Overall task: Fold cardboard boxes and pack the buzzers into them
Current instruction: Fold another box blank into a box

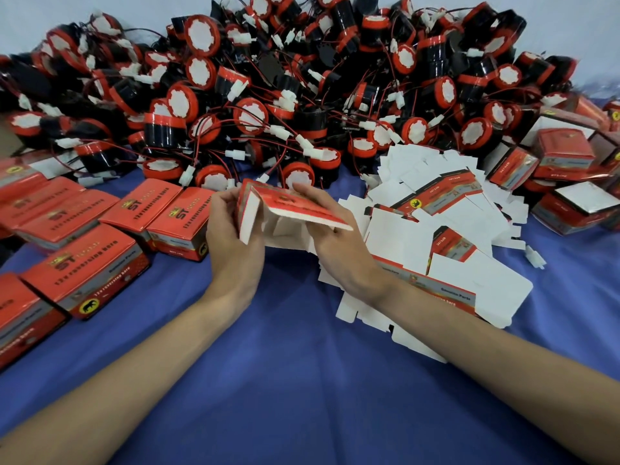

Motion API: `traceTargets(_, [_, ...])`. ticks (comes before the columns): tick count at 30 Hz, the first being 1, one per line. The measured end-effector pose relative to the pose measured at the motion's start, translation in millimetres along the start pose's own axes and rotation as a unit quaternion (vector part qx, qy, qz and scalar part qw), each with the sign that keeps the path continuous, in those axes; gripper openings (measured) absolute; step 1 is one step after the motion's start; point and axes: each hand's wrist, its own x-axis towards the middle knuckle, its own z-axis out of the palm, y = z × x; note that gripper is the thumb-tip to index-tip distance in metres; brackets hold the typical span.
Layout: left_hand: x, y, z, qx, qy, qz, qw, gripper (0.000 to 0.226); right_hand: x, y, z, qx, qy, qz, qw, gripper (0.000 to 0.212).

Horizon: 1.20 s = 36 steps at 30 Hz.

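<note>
Both my hands hold one partly folded red and white cardboard box (288, 209) above the blue cloth, at the centre of the head view. My left hand (231, 236) grips its left end, where a white flap hangs down. My right hand (332, 239) grips it from the right, fingers curled under the red top panel. The box is half opened, its white inside showing. Behind it lies a big heap of red and black buzzers (285, 85) with red wires and white plugs. A pile of flat unfolded boxes (446, 236) lies right of my right hand.
Several closed red boxes (87, 236) stand in rows on the left of the blue cloth (302, 380). More folded boxes (570, 176), some open, are stacked at the right. A loose white plug (534, 258) lies by the flat pile.
</note>
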Motion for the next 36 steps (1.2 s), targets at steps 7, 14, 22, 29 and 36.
traceTargets(7, [-7, 2, 0, 0.01, -0.004, 0.142, 0.99, 0.032, -7, -1, 6, 0.143, 0.002, 0.098, 0.985, 0.026])
traceTargets(14, [-8, 2, 0, -0.018, -0.019, 0.167, 0.986, 0.032, -16, 8, 9, 0.073, 0.007, 0.091, 0.993, 0.01])
traceTargets(22, [-5, 3, -2, -0.054, -0.019, 0.154, 0.986, 0.026, -14, 5, 13, 0.065, 0.034, -0.024, 0.997, 0.038])
traceTargets(29, [-4, -2, -2, -0.054, -0.036, 0.127, 0.99, 0.032, -13, 5, 13, 0.051, 0.047, -0.054, 0.996, 0.041])
traceTargets(36, [7, -1, -3, -0.116, 0.006, -0.059, 0.992, 0.027, 9, -12, -1, 0.117, -0.028, 0.127, 0.985, 0.029])
